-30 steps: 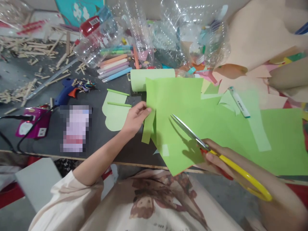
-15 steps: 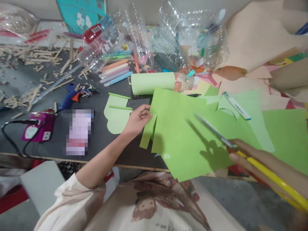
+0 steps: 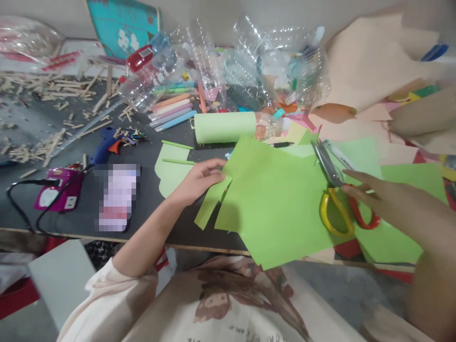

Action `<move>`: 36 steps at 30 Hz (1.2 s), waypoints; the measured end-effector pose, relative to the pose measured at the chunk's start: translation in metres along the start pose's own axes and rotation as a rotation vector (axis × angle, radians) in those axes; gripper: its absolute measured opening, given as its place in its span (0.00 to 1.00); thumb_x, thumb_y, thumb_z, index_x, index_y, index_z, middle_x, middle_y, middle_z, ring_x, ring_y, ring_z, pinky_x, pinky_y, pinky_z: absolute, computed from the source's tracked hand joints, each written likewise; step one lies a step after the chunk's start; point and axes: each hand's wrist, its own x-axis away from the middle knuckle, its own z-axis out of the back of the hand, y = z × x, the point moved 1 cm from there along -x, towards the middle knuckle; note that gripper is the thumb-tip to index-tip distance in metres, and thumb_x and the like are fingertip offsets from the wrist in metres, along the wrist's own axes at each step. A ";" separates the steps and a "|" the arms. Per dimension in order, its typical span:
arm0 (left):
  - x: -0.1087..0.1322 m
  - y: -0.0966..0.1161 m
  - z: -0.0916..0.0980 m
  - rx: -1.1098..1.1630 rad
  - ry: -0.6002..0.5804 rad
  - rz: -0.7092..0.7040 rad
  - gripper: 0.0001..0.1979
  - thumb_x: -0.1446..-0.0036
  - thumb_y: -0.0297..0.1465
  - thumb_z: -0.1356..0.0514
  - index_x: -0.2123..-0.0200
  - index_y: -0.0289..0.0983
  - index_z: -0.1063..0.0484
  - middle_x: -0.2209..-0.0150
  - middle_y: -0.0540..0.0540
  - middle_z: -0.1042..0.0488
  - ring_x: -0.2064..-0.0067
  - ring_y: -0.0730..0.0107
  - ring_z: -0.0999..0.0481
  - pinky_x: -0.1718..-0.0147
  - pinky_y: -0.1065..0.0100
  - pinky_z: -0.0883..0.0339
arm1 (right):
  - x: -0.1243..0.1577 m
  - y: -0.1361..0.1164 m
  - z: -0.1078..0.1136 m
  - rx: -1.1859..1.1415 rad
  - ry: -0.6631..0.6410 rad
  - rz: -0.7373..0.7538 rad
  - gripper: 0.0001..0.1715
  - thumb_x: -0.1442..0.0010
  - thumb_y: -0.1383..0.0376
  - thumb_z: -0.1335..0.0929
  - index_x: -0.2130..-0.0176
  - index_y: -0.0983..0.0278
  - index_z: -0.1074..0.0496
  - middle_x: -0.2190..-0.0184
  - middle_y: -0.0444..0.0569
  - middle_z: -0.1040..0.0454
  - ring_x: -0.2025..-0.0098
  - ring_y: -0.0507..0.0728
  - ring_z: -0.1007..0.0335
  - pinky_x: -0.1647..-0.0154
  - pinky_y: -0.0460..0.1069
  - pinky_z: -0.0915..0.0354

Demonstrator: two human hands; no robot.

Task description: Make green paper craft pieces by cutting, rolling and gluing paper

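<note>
My left hand (image 3: 204, 180) is closed at the left edge of the bright green paper, with a narrow green paper strip (image 3: 210, 204) pinched in its fingers. The strip slants down over the dark table beside a large green paper sheet (image 3: 278, 199). On the right side of that sheet are scissors (image 3: 333, 190) with one yellow and one red handle, blades pointing away from me. My right hand (image 3: 381, 194) is open at the scissors, its outstretched fingertips by the pivot and red handle. Beyond the sheet lies a plastic bottle wrapped in pale green paper (image 3: 226, 127).
Pale green cut paper (image 3: 171, 171) with thin green sticks lies left of my left hand. Further left are a phone (image 3: 119, 197), a blue glue gun (image 3: 103, 145) and a purple box (image 3: 59, 190) with a cable. Clear plastic bottles (image 3: 245, 61), markers (image 3: 174, 111) and wood scraps fill the back.
The scissors have turned from lying along my right forearm to pointing away over the paper, and my right fingers have loosened. The narrow strip in my left hand has swung down and left.
</note>
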 end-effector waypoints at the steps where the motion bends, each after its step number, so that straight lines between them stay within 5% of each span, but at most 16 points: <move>1: 0.001 0.003 0.000 0.009 -0.013 0.011 0.07 0.54 0.31 0.36 0.68 0.38 0.26 0.76 0.53 0.24 0.77 0.73 0.27 0.75 0.72 0.33 | -0.001 -0.012 0.004 -0.003 0.003 -0.018 0.17 0.43 0.53 0.33 0.56 0.57 0.27 0.85 0.47 0.31 0.81 0.62 0.33 0.77 0.54 0.41; 4: 0.003 0.016 0.001 0.014 -0.067 0.029 0.06 0.54 0.29 0.37 0.69 0.37 0.24 0.77 0.52 0.25 0.78 0.74 0.28 0.77 0.71 0.33 | -0.005 -0.061 0.014 -0.390 0.134 0.351 0.18 0.38 0.54 0.36 0.52 0.57 0.28 0.59 0.52 0.21 0.60 0.61 0.24 0.58 0.55 0.32; 6: 0.004 0.025 0.001 0.019 -0.077 0.005 0.05 0.54 0.28 0.37 0.70 0.37 0.24 0.79 0.53 0.26 0.79 0.74 0.28 0.78 0.71 0.34 | -0.009 -0.094 0.017 -0.511 0.256 0.634 0.21 0.38 0.55 0.36 0.47 0.57 0.30 0.47 0.50 0.27 0.45 0.61 0.31 0.43 0.57 0.38; 8: 0.003 0.033 0.003 0.027 -0.039 -0.028 0.05 0.55 0.28 0.37 0.70 0.37 0.25 0.80 0.53 0.28 0.80 0.74 0.29 0.79 0.72 0.34 | -0.016 -0.121 0.017 -0.598 0.206 0.769 0.21 0.38 0.56 0.35 0.46 0.55 0.31 0.45 0.47 0.30 0.40 0.62 0.36 0.39 0.58 0.42; 11: -0.001 0.036 0.007 0.024 -0.001 0.002 0.10 0.54 0.27 0.36 0.65 0.37 0.26 0.80 0.54 0.28 0.81 0.75 0.29 0.82 0.74 0.36 | -0.031 -0.146 0.013 -0.759 0.012 0.737 0.15 0.40 0.58 0.31 0.54 0.59 0.26 0.54 0.46 0.26 0.44 0.64 0.32 0.44 0.59 0.36; 15: -0.011 0.027 0.014 0.081 0.027 -0.006 0.15 0.49 0.33 0.38 0.56 0.40 0.32 0.79 0.55 0.29 0.83 0.76 0.31 0.85 0.76 0.39 | -0.052 -0.153 0.006 -0.872 -0.092 0.666 0.08 0.43 0.61 0.30 0.66 0.63 0.25 0.63 0.45 0.25 0.51 0.62 0.28 0.50 0.57 0.31; 20: -0.017 0.014 0.021 0.162 0.036 -0.110 0.13 0.48 0.37 0.38 0.60 0.41 0.32 0.77 0.55 0.29 0.84 0.79 0.34 0.87 0.76 0.40 | -0.069 -0.149 -0.009 -1.077 -0.312 0.552 0.07 0.45 0.61 0.30 0.65 0.62 0.25 0.64 0.45 0.22 0.55 0.59 0.24 0.56 0.55 0.27; 24: -0.018 0.006 0.026 -0.004 0.080 -0.230 0.15 0.53 0.34 0.33 0.60 0.40 0.27 0.66 0.50 0.25 0.77 0.79 0.29 0.80 0.75 0.35 | -0.076 -0.150 -0.020 -1.179 -0.406 0.424 0.07 0.46 0.65 0.31 0.64 0.62 0.25 0.65 0.47 0.21 0.57 0.59 0.22 0.57 0.56 0.25; 27: -0.019 0.004 0.030 -0.265 0.112 -0.416 0.13 0.49 0.38 0.34 0.60 0.40 0.24 0.55 0.44 0.26 0.64 0.71 0.25 0.68 0.70 0.29 | -0.081 -0.149 -0.023 -1.209 -0.450 0.382 0.07 0.47 0.67 0.30 0.64 0.62 0.24 0.66 0.47 0.21 0.59 0.59 0.21 0.58 0.56 0.24; 31: -0.016 0.006 0.032 -0.589 0.002 -0.553 0.16 0.42 0.37 0.39 0.50 0.45 0.26 0.42 0.41 0.33 0.41 0.57 0.33 0.48 0.61 0.33 | -0.085 -0.145 -0.022 -1.224 -0.480 0.337 0.07 0.48 0.68 0.30 0.65 0.62 0.23 0.67 0.47 0.20 0.62 0.58 0.21 0.59 0.55 0.24; 36: -0.011 0.007 0.025 -0.706 -0.233 -0.521 0.12 0.41 0.31 0.41 0.54 0.44 0.24 0.41 0.40 0.33 0.38 0.56 0.35 0.42 0.58 0.38 | -0.082 -0.145 -0.023 -1.247 -0.567 0.295 0.06 0.47 0.69 0.31 0.67 0.61 0.23 0.71 0.44 0.20 0.67 0.56 0.21 0.64 0.53 0.23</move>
